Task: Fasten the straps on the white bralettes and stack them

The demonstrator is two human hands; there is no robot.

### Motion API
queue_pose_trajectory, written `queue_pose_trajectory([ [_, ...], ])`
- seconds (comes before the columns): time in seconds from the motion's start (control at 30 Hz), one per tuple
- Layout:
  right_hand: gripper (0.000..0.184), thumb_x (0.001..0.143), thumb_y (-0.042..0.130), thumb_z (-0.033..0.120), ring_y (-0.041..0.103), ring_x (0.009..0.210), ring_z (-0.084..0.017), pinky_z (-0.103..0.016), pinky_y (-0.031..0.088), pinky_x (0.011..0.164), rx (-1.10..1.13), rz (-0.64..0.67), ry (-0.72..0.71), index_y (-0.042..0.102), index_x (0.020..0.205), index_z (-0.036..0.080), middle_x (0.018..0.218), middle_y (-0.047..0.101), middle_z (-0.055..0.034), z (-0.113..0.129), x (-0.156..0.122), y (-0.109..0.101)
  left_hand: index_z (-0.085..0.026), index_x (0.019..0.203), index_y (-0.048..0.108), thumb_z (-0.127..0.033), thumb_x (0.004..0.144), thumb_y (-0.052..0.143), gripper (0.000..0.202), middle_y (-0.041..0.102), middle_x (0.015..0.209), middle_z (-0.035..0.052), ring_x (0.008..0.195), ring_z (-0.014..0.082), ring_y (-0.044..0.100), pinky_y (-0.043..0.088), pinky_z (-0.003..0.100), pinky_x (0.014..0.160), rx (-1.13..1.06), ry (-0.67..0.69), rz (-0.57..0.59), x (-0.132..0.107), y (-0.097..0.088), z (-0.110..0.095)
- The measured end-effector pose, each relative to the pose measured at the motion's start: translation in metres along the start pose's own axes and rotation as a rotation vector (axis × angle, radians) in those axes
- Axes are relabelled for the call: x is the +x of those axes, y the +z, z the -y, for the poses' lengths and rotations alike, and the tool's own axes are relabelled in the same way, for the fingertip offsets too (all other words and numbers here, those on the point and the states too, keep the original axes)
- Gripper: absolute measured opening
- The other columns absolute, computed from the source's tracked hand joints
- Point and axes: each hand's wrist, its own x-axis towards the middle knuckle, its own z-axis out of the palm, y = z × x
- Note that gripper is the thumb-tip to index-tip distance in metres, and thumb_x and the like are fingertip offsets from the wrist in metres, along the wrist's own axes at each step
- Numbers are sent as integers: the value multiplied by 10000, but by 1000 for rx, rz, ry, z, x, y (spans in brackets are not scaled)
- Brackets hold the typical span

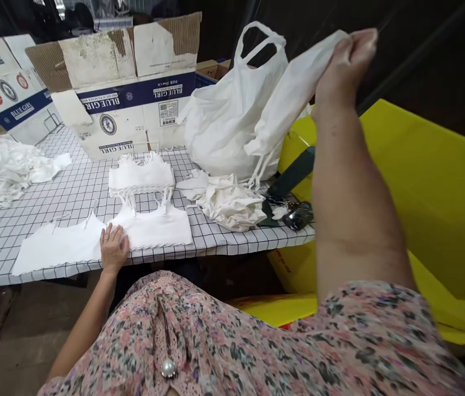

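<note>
- Floral blouse nearest, pearl button at 6 o'clock
- Left hand at 8 o'clock, released, lying flat on a white fabric panel on the surface
- Right hand at 1 o'clock, raised, clenched on a white cloth

"BLUE GIRL" on one upside-down cardboard carton and a second carton

The counter has a white cover with a black grid. On it lie a heap of white fabric, a stack of lace-edged white garment pieces, two flat white pieces just in front, a crumpled white pile, a full white plastic bag and, at the back, a Blue Girl cardboard carton.
</note>
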Motion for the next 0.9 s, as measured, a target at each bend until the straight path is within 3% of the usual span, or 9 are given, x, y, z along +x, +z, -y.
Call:
queue_pose_trajectory([
  [0.1, 384, 1060, 193, 37, 509, 901, -102, -251, 454, 913, 169, -232, 76, 245, 785, 300, 918, 438, -12, 48, 15, -12, -211, 1247, 761, -382, 1013, 539, 365, 792, 1362, 123, 1510, 403, 596, 382, 697, 1330, -54, -12, -7, 1, -2, 1],
  [0.17, 389, 1092, 312, 66, 533, 830, -77, -217, 483, 842, 342, -225, 72, 328, 761, 271, 852, 451, 17, 87, 8, -12, -214, 1234, 759, -374, 1013, 532, 355, 791, 1359, 131, 1503, 404, 602, 387, 724, 1317, -126, -33, -15, 7, -7, -3],
  [0.27, 426, 1065, 443, -16, 514, 722, -54, -182, 477, 798, 758, -102, 156, 429, 716, 228, 727, 468, 50, 144, -19, 1, -211, 1326, 722, -390, 1060, 504, 388, 765, 1416, 126, 1490, 335, 626, 499, 645, 1274, -213, -40, -26, 32, -25, -25],
  [0.43, 427, 1102, 469, 78, 490, 658, -80, -217, 476, 725, 891, 199, 265, 485, 703, 228, 705, 480, 41, 203, -70, 42, -236, 1537, 593, -486, 1103, 580, 501, 671, 1555, 123, 1491, 255, 631, 561, 515, 1250, -643, 116, 12, 124, -77, -102],
  [0.53, 309, 1091, 472, 129, 580, 725, -112, -282, 541, 841, 889, 463, 317, 568, 818, 237, 760, 571, 37, 210, -93, 74, -279, 1696, 382, -476, 1101, 611, 667, 570, 1653, 130, 1520, 284, 603, 625, 531, 1140, -737, 199, 140, 173, -100, -137],
  [0.6, 239, 1077, 508, 154, 619, 773, -124, -308, 561, 902, 914, 568, 343, 584, 868, 242, 791, 614, 39, 205, -108, 95, -265, 1624, 505, -454, 1092, 629, 578, 703, 1488, 116, 1382, 300, 712, 687, 511, 1022, -831, 164, 290, 187, -107, -145],
  [0.7, 177, 1063, 541, 164, 629, 796, -120, -297, 580, 881, 957, 599, 442, 600, 910, 230, 821, 645, 36, 186, -130, 127, -203, 1324, 736, -395, 1050, 665, 342, 806, 1234, 80, 1144, 271, 808, 717, 433, 917, -1076, -45, 456, 182, -108, -138],
  [0.8, 116, 1036, 650, 264, 649, 832, -133, -290, 604, 875, 1009, 683, 548, 636, 930, 220, 865, 670, 10, 160, -152, 155, -178, 1144, 769, -379, 967, 740, 269, 818, 1110, 64, 985, 224, 816, 709, 374, 873, -1329, -347, 522, 169, -100, -122],
  [0.9, 227, 950, 797, 382, 671, 841, -153, -298, 632, 878, 1053, 753, 621, 648, 869, 231, 850, 659, 1, 136, -174, 180, -164, 1064, 760, -390, 873, 836, 306, 805, 1008, 53, 853, 190, 787, 696, 354, 813, -1512, -554, 576, 163, -87, -102],
])
